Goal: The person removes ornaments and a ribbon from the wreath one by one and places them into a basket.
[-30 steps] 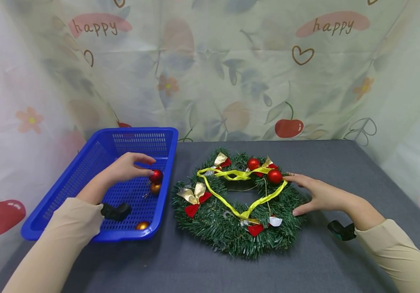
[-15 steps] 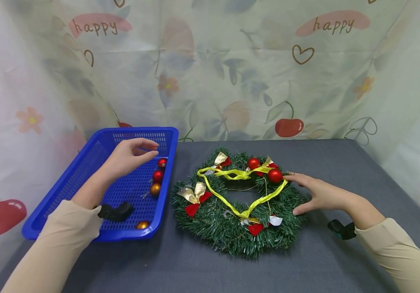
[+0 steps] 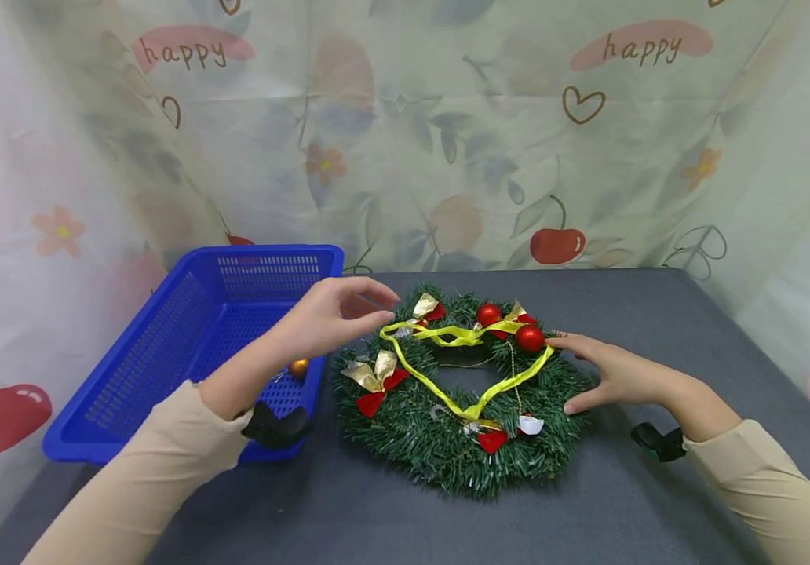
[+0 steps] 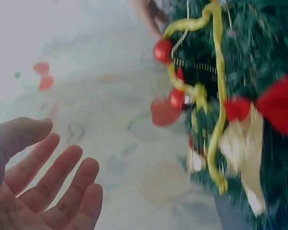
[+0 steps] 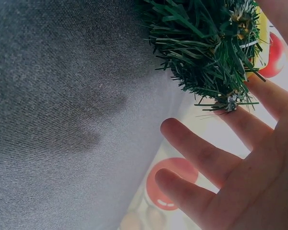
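Observation:
My left hand (image 3: pixel 320 318) hovers over the right rim of the blue basket (image 3: pixel 264 275), close to the back left of a green Christmas wreath (image 3: pixel 532 459). In the left wrist view its fingers (image 4: pixel 67 163) are loosely bent, with nothing visible between them and the thumb. My right hand (image 3: pixel 620 380) is spread at the wreath's right side, its fingertips touching the greenery. On the wreath lie a yellow ribbon (image 3: pixel 472 412), a red bauble (image 3: pixel 530 338), another red bauble (image 3: pixel 488 315) and several red and gold bows (image 3: pixel 385 369).
A gold bauble (image 3: pixel 299 368) shows inside the basket; the left forearm hides part of its interior. Grey cloth (image 3: pixel 631 306) covers the table. A patterned curtain (image 3: pixel 405 157) hangs behind and at both sides.
The left hand rose from the baubles in the basket and moved right toward the wreath. Its forearm now covers the red baubles' place. The right hand and wreath stayed still.

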The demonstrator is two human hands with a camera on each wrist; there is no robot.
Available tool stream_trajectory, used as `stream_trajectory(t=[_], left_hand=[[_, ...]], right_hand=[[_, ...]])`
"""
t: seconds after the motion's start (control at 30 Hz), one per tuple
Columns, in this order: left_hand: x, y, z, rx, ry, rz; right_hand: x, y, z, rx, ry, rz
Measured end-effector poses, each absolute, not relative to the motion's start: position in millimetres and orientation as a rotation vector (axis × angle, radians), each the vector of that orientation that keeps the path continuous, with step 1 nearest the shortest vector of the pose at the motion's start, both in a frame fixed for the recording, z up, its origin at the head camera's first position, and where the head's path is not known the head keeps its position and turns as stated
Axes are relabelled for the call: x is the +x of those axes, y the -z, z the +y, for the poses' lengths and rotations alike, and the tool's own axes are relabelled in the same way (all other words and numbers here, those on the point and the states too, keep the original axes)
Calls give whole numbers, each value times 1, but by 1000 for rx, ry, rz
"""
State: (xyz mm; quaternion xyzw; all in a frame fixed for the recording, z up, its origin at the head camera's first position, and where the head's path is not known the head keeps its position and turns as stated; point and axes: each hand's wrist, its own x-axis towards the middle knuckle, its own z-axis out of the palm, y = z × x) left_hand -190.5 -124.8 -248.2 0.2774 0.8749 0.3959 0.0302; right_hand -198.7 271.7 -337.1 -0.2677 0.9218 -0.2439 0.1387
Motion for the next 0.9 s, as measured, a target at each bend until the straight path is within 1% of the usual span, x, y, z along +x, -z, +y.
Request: stream_trajectory(t=[0.13, 0.23, 0.53, 0.9], left_hand=[[-191, 253, -102, 971, -1169, 2633], [-193, 259, -85, 1010, -1143, 2581], [-212, 282, -48, 1045, -1021, 2559], [-250, 298, -19, 876, -1000, 2617]], right_hand=[[-199, 337, 272, -781, 709, 2664], [-199, 337, 272, -786, 711, 2663], [-200, 339, 273, -792, 707, 2665], [-200, 339, 272, -775, 708, 2666]])
